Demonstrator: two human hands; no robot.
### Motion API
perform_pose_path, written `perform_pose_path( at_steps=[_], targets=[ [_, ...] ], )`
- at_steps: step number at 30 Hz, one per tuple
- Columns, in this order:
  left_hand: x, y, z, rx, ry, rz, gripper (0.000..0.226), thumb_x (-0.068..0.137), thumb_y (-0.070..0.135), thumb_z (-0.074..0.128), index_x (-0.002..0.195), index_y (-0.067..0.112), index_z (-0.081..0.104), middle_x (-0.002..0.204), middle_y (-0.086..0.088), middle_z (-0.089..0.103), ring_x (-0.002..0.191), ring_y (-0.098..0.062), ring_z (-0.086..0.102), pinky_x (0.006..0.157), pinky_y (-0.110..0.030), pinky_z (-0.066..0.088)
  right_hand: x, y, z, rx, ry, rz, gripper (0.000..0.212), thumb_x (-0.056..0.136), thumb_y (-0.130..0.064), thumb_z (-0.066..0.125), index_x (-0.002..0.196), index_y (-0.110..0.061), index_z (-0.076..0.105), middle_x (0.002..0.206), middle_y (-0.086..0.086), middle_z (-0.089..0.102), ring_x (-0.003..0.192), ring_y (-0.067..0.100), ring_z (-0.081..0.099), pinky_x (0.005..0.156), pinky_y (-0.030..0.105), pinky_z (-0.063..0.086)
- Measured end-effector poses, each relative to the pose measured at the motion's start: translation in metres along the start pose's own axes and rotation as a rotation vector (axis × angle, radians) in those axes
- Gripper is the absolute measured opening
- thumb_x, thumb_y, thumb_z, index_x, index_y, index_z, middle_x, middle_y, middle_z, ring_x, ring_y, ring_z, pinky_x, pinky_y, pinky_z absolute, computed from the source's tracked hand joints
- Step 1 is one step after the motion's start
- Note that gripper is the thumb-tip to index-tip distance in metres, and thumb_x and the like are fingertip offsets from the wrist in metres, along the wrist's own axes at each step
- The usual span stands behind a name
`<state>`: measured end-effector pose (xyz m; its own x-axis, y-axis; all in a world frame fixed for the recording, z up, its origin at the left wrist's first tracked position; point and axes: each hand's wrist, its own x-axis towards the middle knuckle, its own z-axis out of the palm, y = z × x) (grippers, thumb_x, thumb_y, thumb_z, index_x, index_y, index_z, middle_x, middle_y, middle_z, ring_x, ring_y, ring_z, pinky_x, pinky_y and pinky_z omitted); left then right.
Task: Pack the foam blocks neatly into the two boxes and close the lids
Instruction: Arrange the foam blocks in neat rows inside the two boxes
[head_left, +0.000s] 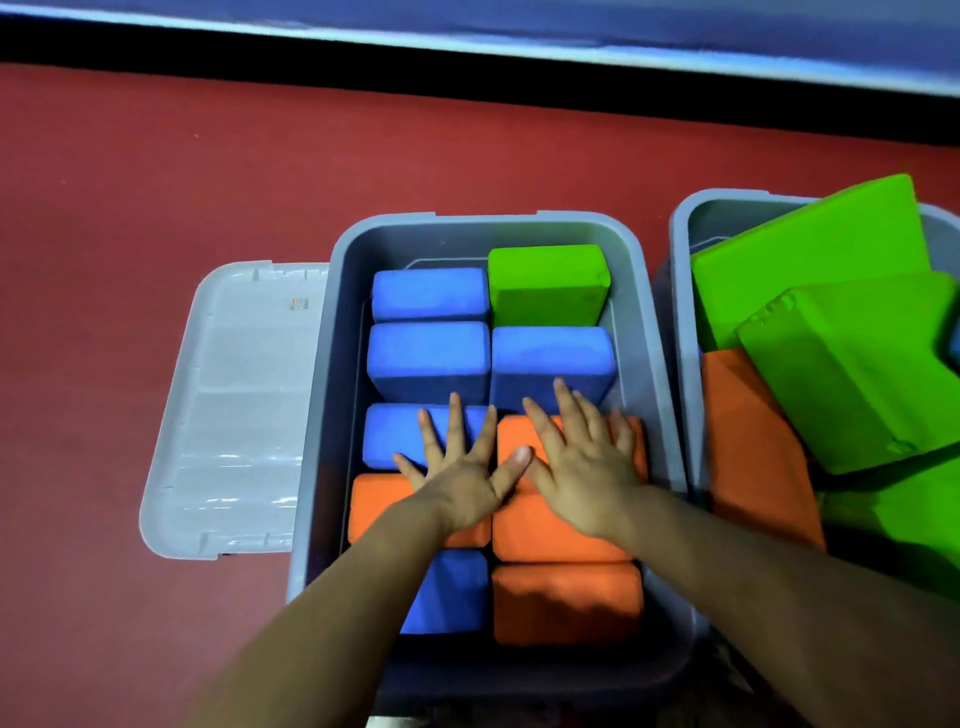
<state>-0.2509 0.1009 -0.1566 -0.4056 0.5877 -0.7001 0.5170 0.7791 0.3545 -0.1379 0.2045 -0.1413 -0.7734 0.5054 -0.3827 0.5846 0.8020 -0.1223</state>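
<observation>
Pressing flat, left hand (457, 480) and right hand (582, 467) splay on blocks (566, 530); lid (228, 410) lies beside box (337, 364).

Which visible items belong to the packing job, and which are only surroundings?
Job: left box; right box; lid; foam blocks; left hand; right hand, both flat on blocks.
Surroundings: red floor.

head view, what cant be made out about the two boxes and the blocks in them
- Right box: cut off by the right edge of the head view, so its full contents and its lid cannot be seen.
- Blue block and orange block in the left box: partly covered by the left hand and right hand pressing flat.
- Any lower layer: hidden by the top blocks.
- Clear lid: its label is too small to read.
</observation>
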Motion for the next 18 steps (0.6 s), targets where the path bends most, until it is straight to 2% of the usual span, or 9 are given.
perform_pose_path(
  at_steps=[1, 3, 4, 7, 11, 13, 15, 16, 18],
  targets=[
    [-0.003, -0.003, 0.003, 0.022, -0.003, 0.021, 0.074, 0.084, 0.077, 0.022, 0.145, 0.051, -0.01, 0.148, 0.013, -0.041, 0.137, -0.029, -0.038, 0.106, -0.068, -0.013, -0.003, -0.001, 0.003, 0.005, -0.003, 0.002, 0.084, 0.072, -0.064, 0.006, 0.148, -0.034, 0.023, 0.159, 0.011, 0.012, 0.144, 0.028, 0.02, 0.11, 0.058, 0.014],
    [-0.002, -0.007, 0.0, -0.016, 0.032, 0.036, 0.072, 0.085, 0.075, 0.023, 0.145, 0.051, -0.01, 0.15, 0.014, -0.037, 0.138, -0.026, -0.036, 0.108, -0.065, -0.014, 0.008, 0.004, 0.001, 0.02, -0.077, 0.014, 0.084, 0.072, -0.066, -0.001, 0.15, -0.036, 0.007, 0.16, 0.007, -0.004, 0.147, 0.024, 0.005, 0.113, 0.054, 0.003],
    [-0.002, -0.009, -0.003, -0.048, 0.047, 0.032, 0.07, 0.087, 0.073, 0.022, 0.146, 0.051, -0.008, 0.152, 0.016, -0.033, 0.14, -0.024, -0.034, 0.109, -0.062, -0.015, 0.016, 0.005, 0.001, 0.019, -0.111, 0.028, 0.078, 0.078, -0.067, 0.0, 0.15, -0.036, 0.003, 0.16, 0.005, -0.008, 0.147, 0.022, 0.0, 0.114, 0.052, 0.0],
    [0.001, -0.011, -0.003, -0.055, 0.099, 0.04, 0.061, 0.091, 0.068, 0.018, 0.144, 0.054, -0.007, 0.153, 0.017, -0.029, 0.14, -0.019, -0.033, 0.11, -0.059, -0.018, 0.044, 0.006, -0.004, 0.02, -0.057, 0.033, 0.065, 0.093, -0.062, 0.02, 0.15, -0.035, 0.005, 0.16, 0.005, -0.006, 0.146, 0.021, 0.002, 0.114, 0.051, 0.001],
    [-0.001, -0.014, 0.004, 0.068, 0.092, 0.079, 0.06, 0.09, 0.069, 0.017, 0.139, 0.058, -0.015, 0.151, 0.013, -0.036, 0.137, -0.025, -0.038, 0.107, -0.061, -0.018, 0.04, 0.006, 0.003, -0.014, -0.086, 0.03, 0.072, 0.085, -0.067, 0.006, 0.15, -0.036, 0.003, 0.16, 0.004, -0.008, 0.147, 0.021, -0.001, 0.114, 0.05, -0.001],
    [-0.009, -0.015, 0.01, 0.087, 0.072, 0.098, 0.057, 0.088, 0.071, 0.015, 0.134, 0.062, -0.017, 0.15, 0.013, -0.037, 0.137, -0.026, -0.038, 0.107, -0.062, -0.017, 0.022, 0.003, 0.015, -0.003, -0.086, 0.012, 0.078, 0.079, -0.066, 0.004, 0.15, -0.036, 0.01, 0.16, 0.007, -0.002, 0.147, 0.024, 0.007, 0.113, 0.054, 0.005],
    [-0.016, -0.016, 0.012, 0.076, 0.071, 0.109, 0.051, 0.088, 0.07, 0.014, 0.129, 0.068, -0.017, 0.152, 0.012, -0.035, 0.137, -0.026, -0.038, 0.108, -0.062, -0.017, 0.013, 0.002, 0.016, -0.008, -0.062, 0.037, 0.077, 0.077, -0.064, 0.012, 0.146, -0.035, 0.031, 0.157, 0.012, 0.019, 0.141, 0.03, 0.03, 0.107, 0.058, 0.023],
    [-0.018, -0.015, 0.011, 0.06, 0.073, 0.11, 0.049, 0.089, 0.069, 0.014, 0.126, 0.07, -0.017, 0.153, 0.012, -0.034, 0.137, -0.025, -0.039, 0.109, -0.061, -0.017, 0.018, 0.003, 0.017, 0.001, -0.041, 0.037, 0.079, 0.075, -0.065, 0.01, 0.146, -0.036, 0.03, 0.158, 0.012, 0.015, 0.141, 0.03, 0.027, 0.107, 0.058, 0.022],
    [-0.016, -0.013, 0.011, 0.055, 0.074, 0.112, 0.045, 0.09, 0.068, 0.014, 0.125, 0.073, -0.015, 0.152, 0.01, -0.035, 0.135, -0.025, -0.041, 0.109, -0.06, -0.019, 0.033, 0.007, 0.022, 0.026, -0.08, 0.023, 0.09, 0.065, -0.066, -0.007, 0.15, -0.039, 0.005, 0.155, 0.005, -0.024, 0.147, 0.025, -0.006, 0.114, 0.053, 0.003]
  ],
)
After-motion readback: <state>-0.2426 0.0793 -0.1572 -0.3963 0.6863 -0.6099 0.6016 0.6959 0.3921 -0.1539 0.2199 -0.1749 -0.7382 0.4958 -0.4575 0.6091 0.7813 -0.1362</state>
